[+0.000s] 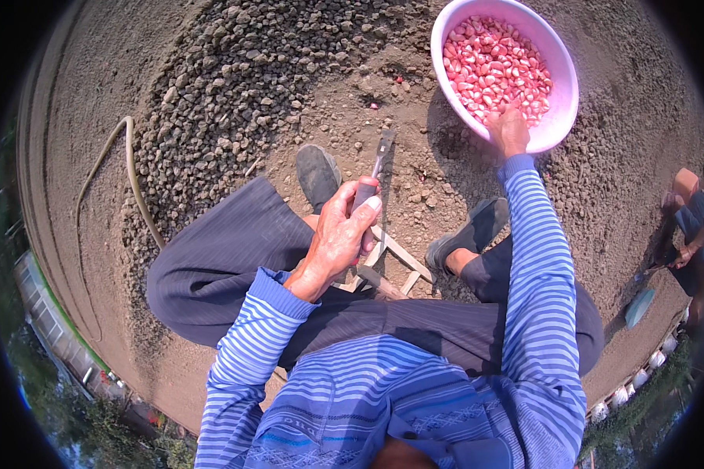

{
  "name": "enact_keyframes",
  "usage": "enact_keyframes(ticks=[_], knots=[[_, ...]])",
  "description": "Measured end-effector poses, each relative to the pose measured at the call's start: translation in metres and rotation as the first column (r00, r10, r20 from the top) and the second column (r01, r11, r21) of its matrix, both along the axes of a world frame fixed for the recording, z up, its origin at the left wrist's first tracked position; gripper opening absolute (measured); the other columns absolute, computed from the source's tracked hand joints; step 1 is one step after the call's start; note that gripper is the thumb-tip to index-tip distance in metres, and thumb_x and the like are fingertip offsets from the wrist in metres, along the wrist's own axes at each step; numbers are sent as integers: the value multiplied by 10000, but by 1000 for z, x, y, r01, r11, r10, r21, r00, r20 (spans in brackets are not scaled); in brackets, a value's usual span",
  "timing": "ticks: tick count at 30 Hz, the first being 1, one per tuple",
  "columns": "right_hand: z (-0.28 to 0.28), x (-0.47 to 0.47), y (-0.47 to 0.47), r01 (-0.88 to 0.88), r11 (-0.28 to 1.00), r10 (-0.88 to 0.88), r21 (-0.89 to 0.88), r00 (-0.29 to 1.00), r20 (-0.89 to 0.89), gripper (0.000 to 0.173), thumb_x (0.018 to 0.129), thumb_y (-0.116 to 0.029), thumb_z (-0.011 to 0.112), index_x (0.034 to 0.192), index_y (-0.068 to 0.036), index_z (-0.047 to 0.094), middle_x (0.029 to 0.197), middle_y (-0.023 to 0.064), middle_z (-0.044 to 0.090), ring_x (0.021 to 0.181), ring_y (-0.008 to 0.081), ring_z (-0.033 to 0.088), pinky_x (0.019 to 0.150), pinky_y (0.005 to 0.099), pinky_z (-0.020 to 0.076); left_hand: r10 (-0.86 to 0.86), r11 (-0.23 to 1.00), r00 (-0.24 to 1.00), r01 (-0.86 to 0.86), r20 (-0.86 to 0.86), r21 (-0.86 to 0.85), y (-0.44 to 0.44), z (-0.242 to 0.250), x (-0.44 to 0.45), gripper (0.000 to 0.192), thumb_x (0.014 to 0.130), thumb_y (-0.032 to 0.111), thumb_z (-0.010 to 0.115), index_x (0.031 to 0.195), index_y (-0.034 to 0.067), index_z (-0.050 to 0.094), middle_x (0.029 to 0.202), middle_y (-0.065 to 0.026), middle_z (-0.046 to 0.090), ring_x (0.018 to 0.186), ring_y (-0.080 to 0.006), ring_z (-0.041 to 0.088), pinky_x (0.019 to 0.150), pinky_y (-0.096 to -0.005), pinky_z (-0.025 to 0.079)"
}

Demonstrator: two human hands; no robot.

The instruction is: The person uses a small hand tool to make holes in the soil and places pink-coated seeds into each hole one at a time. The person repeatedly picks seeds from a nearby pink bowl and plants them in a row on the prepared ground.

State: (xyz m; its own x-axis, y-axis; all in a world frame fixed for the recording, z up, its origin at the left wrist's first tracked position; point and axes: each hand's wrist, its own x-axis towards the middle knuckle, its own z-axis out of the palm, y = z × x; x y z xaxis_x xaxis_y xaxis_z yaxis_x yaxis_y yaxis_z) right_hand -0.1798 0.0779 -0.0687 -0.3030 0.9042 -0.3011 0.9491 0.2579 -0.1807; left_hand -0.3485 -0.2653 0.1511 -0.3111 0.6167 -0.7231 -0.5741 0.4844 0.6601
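Note:
My left hand (pixel 337 228) is closed around the red and grey handle of a chisel-like hand tool (pixel 365 190). Its narrow shaft ends in a flat metal blade, pointing away from me just over the soil. At the upper right is a pink plastic basin (pixel 563 99), partly filled with pink-coated cloves (pixel 496 61) that look like garlic. My right hand (pixel 509 130) reaches over the near rim, fingertips among the cloves. Whether it grips any clove or the rim is hidden. A loose pink clove (pixel 374 106) lies in a small hollow in the soil.
Clods (pixel 229 76) cover the ground at the left, where a pale hose (pixel 132 158) curves. Between my shoes (pixel 318 176) lies a wooden frame (pixel 396 252). Another person (pixel 689 217) crouches at the far right, near a bluish dish-shaped object (pixel 640 308).

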Motion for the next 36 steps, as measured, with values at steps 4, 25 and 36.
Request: enact_keyframes(ticks=[4,25,36], knots=[[0,3,-7,179,983,-172,-31,862,-476,423,820,-330,621,1103,-30,714,958,202,731,885,320,709,814,416,550,198,980,980,-198,-12,19,-24,-9,-9,317,1028,278,545,1212,21,534,868,-70,605,456,-80,462,406,-220,348],[20,-19,-269,106,499,-824,-860,364,-433,231,940,-118,559,1149,-21,542,965,78,633,667,181,666,466,282,509,-240,945,535,319,-810,-69,-105,166,-181,388,1061,362,488,1308,81,591,581,95,435,401,12,339,351,-175,234],[-3,11,-292,83,542,-670,-836,643,-371,251,904,-109,593,1142,-31,596,840,56,639,632,158,628,521,281,517,-55,988,950,96,-307,119,-151,-41,-105,365,1021,365,578,1210,57,634,678,51,512,595,-11,472,493,-210,348]])
